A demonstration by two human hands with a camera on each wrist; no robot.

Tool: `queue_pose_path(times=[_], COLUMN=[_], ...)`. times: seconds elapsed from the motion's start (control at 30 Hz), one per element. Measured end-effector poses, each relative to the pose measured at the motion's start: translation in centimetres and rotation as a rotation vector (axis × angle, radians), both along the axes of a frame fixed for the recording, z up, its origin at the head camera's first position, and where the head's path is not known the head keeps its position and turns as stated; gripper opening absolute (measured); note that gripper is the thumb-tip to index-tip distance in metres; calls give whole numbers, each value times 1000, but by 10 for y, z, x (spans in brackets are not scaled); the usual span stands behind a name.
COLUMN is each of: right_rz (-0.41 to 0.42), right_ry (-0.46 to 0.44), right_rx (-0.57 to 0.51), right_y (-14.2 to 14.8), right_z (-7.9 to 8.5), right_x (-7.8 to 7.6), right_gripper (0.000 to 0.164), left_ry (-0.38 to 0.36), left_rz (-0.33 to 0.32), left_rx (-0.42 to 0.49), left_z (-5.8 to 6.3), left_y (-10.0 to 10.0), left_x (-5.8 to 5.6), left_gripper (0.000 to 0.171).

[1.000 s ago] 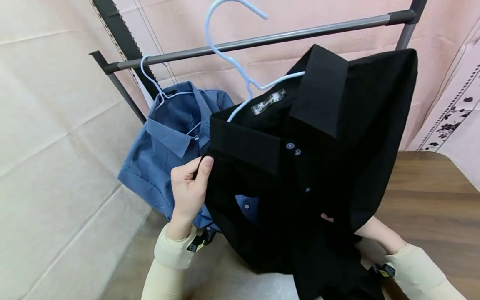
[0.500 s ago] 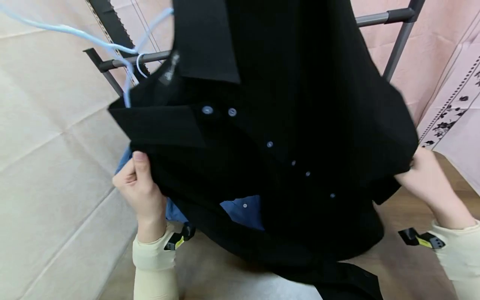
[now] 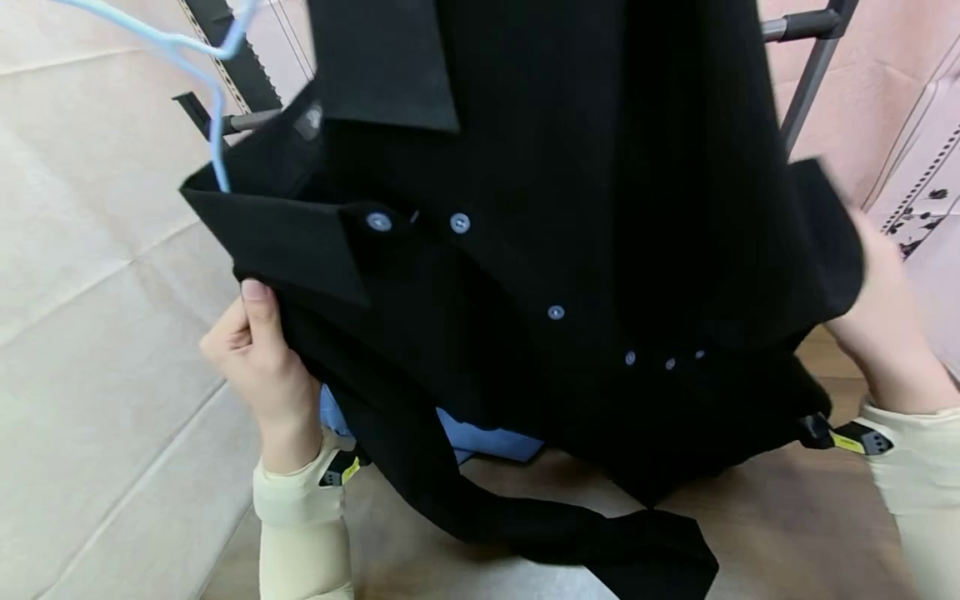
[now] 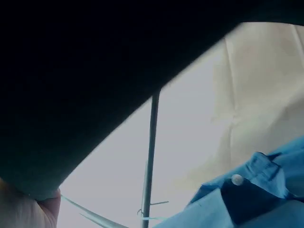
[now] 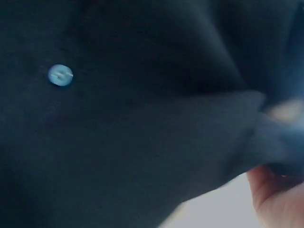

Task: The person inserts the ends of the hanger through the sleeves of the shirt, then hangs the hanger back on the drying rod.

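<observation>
A black button-up shirt (image 3: 525, 250) on a light blue hanger (image 3: 180, 50) fills the middle of the head view, tilted, its collar toward the upper left. My left hand (image 3: 262, 367) pinches the cloth at the shoulder below the collar, thumb on top. At the other side my right hand (image 3: 885, 308) grips the shirt's right side, its fingers partly hidden by cloth. The right wrist view shows that hand (image 5: 280, 199) at a fold of the fabric, with a shirt button (image 5: 60, 75) to the left. One black sleeve hangs low over the table.
Behind the black shirt, a blue shirt (image 3: 487, 437) hangs mostly hidden; its buttoned front (image 4: 251, 190) shows in the left wrist view. A grey rack bar (image 3: 251, 121) runs behind, mostly covered, with a rack post (image 3: 810, 83) at right. A wooden table (image 3: 750, 517) lies below.
Both hands have moved apart, spreading the black shirt. The shirt and hanger have shifted left and nearer to the camera, and the right hand has risen from underneath to the right side.
</observation>
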State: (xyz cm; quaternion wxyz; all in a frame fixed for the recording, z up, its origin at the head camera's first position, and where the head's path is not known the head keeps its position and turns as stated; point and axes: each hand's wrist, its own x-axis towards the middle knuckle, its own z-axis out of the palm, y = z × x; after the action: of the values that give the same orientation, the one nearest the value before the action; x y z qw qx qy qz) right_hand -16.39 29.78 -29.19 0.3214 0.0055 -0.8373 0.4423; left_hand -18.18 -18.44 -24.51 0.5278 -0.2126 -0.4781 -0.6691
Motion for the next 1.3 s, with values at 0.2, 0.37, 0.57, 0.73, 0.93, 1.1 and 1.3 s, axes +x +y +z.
queue_pose_path(times=[0.2,0.37,0.57,0.73,0.93,1.1,1.3], right_rz=[279,284,258,225,185,162,195], right_ry=[-50,-175,-146,-171,-171,-133,-184], right_rx=[134,345,462,387,252,187,172], right_y=[-11,-24,-34,-38,-41,-44,-48], right_z=[-36,-51,-50,-42,-41,-47,-63], right_x=[-29,-49,-72,-86,-99,-113,-121], right_gripper=[40,35,51,60,44,46,58], left_ry=[-127,-225,-305,-333,-367,-402,-466], left_rz=[190,292,385,513,668,709,716], left_rx=[-232,-409,-595,-715,-754,-760,-802], left_z=[-20,-27,-27,-20,-4,0,-9], left_y=[-16,-31,-43,-44,-35,-27,-22], left_x=[3,2,-8,-16,-27,-42,-54], left_gripper=[64,58,59,64,66,67,65])
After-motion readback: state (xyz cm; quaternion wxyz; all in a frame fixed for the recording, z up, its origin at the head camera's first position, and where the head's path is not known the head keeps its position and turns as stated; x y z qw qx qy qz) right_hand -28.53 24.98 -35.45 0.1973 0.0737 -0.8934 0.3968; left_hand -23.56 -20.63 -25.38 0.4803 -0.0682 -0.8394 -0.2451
